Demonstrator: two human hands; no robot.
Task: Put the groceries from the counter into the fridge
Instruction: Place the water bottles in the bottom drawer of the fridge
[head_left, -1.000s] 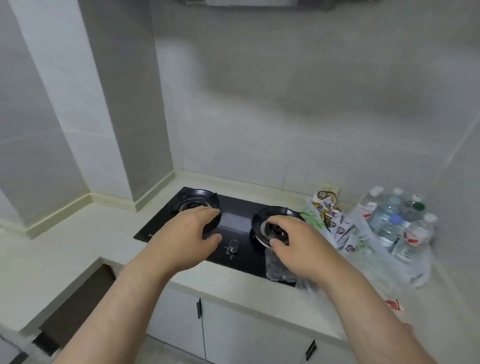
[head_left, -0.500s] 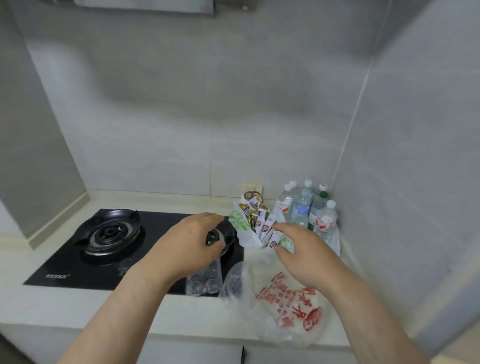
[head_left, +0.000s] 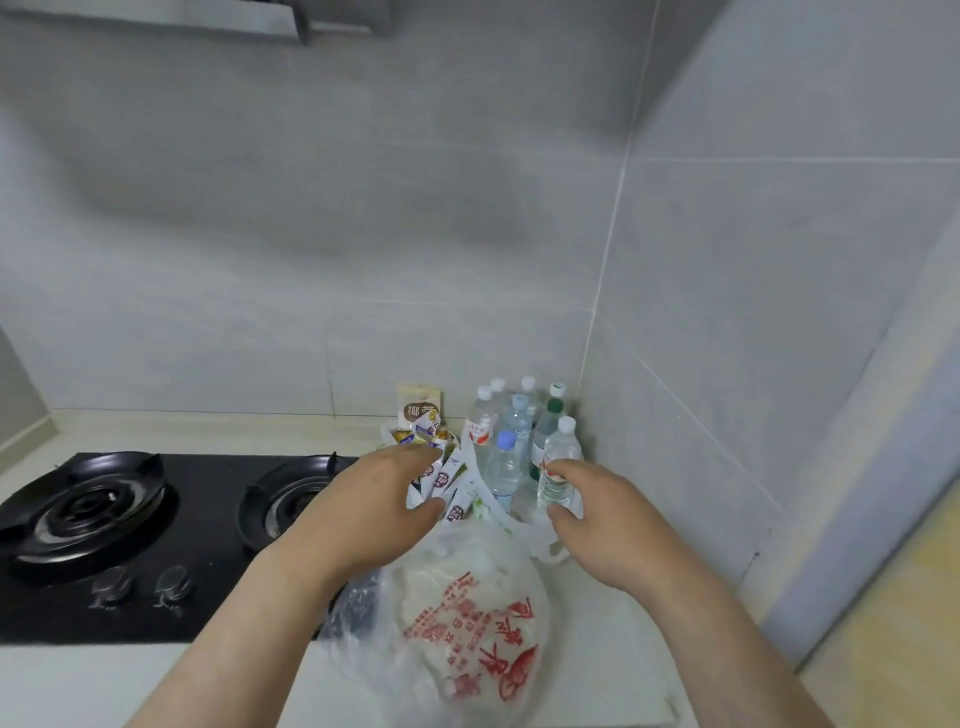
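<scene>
Apparently at the pick-up step: groceries (head_left: 488, 457) crowd the surface (head_left: 613, 639) toward one o'clock. Left hand (head_left: 369, 514) hovers spread and empty over snack packets (head_left: 447, 478). Right hand (head_left: 602, 530), fingers parted, meets the nearest water bottle (head_left: 561, 452), grip uncertain. Next, a firm hold. Plastic bag (head_left: 467, 623) at six o'clock bears red Chinese print, unreadable.

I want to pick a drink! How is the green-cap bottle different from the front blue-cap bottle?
The green-cap bottle has a dark, greenish body; the front blue-cap bottle looks clear. The green-cap bottle stands further back; the front blue-cap bottle is nearer the camera. Both stand upright with their caps on.
</scene>
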